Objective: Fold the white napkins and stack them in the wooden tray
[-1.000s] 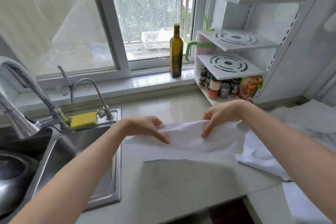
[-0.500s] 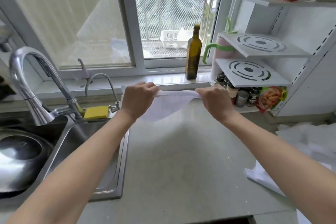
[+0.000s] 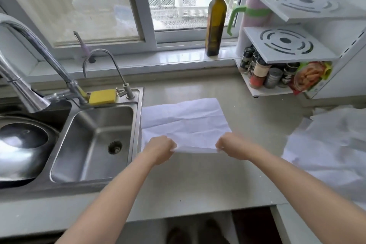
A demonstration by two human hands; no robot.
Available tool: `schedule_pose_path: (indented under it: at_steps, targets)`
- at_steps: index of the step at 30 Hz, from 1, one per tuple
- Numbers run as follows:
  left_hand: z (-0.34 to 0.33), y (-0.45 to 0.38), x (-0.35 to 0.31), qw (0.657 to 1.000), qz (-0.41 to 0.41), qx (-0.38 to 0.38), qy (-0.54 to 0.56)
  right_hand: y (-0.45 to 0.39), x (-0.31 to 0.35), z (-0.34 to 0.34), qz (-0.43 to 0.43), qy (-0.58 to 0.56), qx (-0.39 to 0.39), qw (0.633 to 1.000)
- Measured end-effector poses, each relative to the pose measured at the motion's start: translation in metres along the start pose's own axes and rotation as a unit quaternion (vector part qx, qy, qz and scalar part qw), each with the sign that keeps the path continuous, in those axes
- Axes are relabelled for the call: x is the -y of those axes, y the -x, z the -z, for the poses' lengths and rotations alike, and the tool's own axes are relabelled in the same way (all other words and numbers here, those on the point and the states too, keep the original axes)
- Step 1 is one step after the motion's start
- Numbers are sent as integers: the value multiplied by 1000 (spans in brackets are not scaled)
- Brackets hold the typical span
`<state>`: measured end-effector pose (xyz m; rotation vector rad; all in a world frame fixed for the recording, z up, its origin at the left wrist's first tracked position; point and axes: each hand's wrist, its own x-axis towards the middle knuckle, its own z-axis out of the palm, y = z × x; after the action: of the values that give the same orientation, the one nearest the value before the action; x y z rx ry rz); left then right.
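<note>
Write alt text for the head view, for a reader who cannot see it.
Both hands, left hand and right hand, pinch the near edge of a creased white napkin spread flat on the grey countertop beside a stainless steel sink. More white cloth lies heaped at right; no wooden tray is visible.

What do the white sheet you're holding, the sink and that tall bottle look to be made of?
Napkin: probably thin cloth or paper, matte, creased. Sink: brushed stainless steel, judging by its dull grey reflections. Bottle: dark green glass, glossy and slightly see-through.
</note>
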<state>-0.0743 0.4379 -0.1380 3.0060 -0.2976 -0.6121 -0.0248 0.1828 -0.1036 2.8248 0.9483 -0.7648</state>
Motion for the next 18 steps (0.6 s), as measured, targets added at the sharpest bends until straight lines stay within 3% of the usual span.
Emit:
schedule_pose_path:
  at_steps: [8, 12, 15, 18]
  targets:
    - [-34, 17, -16, 990, -67, 123, 6, -2, 0, -30, 12, -75, 238, 968]
    - [-26, 23, -22, 976, -62, 196, 71, -4, -5, -25, -14, -66, 307, 949]
    - [-12, 25, -23, 952, -17, 226, 206, -9, -11, -24, -20, -71, 283, 956]
    - [1, 19, -16, 934, 49, 173, 307, -20, -23, -24, -47, -161, 170, 971]
